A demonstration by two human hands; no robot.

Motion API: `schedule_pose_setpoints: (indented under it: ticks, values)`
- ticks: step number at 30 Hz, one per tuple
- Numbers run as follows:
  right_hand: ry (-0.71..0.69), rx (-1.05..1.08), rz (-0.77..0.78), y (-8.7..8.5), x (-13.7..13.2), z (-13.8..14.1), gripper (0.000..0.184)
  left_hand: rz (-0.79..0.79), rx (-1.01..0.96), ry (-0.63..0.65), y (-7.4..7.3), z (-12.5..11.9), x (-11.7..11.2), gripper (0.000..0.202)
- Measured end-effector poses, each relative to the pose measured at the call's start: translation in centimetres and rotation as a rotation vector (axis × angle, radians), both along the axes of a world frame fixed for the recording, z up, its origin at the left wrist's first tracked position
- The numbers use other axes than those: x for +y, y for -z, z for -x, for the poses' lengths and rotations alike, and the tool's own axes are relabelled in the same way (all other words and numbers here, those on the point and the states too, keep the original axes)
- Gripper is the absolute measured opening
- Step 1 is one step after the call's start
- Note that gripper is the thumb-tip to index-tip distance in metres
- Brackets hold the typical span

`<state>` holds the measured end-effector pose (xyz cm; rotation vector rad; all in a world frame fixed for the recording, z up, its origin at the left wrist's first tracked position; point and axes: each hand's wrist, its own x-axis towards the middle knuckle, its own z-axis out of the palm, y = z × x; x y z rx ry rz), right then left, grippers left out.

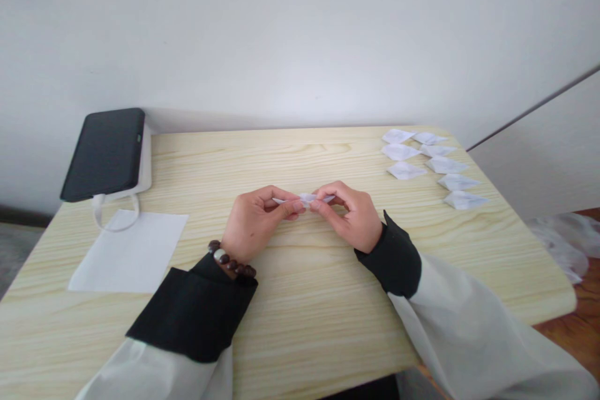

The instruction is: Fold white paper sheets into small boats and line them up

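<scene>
Between my two hands is a small folded white paper piece (307, 198), held just above the middle of the table. My left hand (257, 219) pinches its left part between thumb and fingers; a dark bead bracelet is round that wrist. From the other side, my right hand (349, 212) grips the right part, thumb in front and fingers behind. The fingertips of both hands nearly meet at the paper's centre. Most of the paper is covered by the fingers, so its exact shape is hard to make out.
On the right of the wooden table (300, 325) lie several folded white paper pieces (447, 165) in two columns. At left a black tablet-like device (105, 153) rests on a white box (146, 162), with a white cable (97, 212) looping over white paper sheets (135, 256). A white wall (300, 31) stands behind.
</scene>
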<state>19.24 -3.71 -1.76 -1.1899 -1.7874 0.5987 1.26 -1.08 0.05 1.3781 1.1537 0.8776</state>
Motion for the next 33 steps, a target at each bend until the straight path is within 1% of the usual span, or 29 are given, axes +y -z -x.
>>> schedule_pose_setpoints:
  ticks: [3, 5, 8, 11, 14, 17, 19, 22, 25, 27, 30, 33]
  values:
    - [0.049, -0.012, 0.036, 0.0, 0.2, 0.0, 0.011, 0.031, -0.049, -0.005, 0.0, -0.2, 0.0, 0.020]
    - [0.062, 0.030, 0.068, 0.1, 0.3, 0.0, 0.012, 0.043, -0.079, -0.026, 0.0, -0.4, -0.1, 0.021]
    - [0.062, 0.170, 0.143, 0.3, 0.4, 0.1, 0.016, 0.064, -0.111, -0.068, 0.0, -0.5, -0.1, 0.026]
    - [0.067, 0.329, 0.219, 0.2, 0.4, 0.2, 0.023, 0.093, -0.122, -0.065, 0.0, -0.5, -0.1, 0.034]
    - [0.057, 0.432, 0.266, 0.3, 0.6, 0.2, 0.027, 0.126, -0.149, -0.031, 0.0, -0.4, 0.0, 0.028]
    - [0.019, 0.439, 0.294, 0.7, 1.0, -0.1, 0.026, 0.146, -0.180, -0.013, 0.0, -0.2, 0.1, 0.027]
    - [0.006, 0.374, 0.291, 1.0, 1.1, -0.3, 0.028, 0.147, -0.161, 0.005, 0.0, -0.1, 0.2, 0.028]
    - [0.004, 0.299, 0.285, 1.1, 1.2, -0.5, 0.028, 0.106, -0.063, 0.045, 0.0, 0.1, 0.2, 0.029]
    - [-0.017, 0.302, 0.323, 0.8, 1.2, -0.4, 0.025, -0.038, 0.139, 0.046, 0.0, 0.2, 0.3, 0.028]
    - [-0.010, 0.249, 0.324, 0.4, 1.1, -0.4, 0.022, -0.142, 0.276, 0.025, 0.1, 0.3, 0.3, 0.028]
    - [0.012, 0.100, 0.259, 0.1, 1.0, -0.6, 0.016, -0.234, 0.395, 0.029, 0.3, 0.5, 0.4, 0.028]
    - [0.009, -0.059, 0.157, 0.1, 0.9, -0.8, 0.015, -0.317, 0.500, 0.047, 0.4, 0.7, 0.5, 0.025]
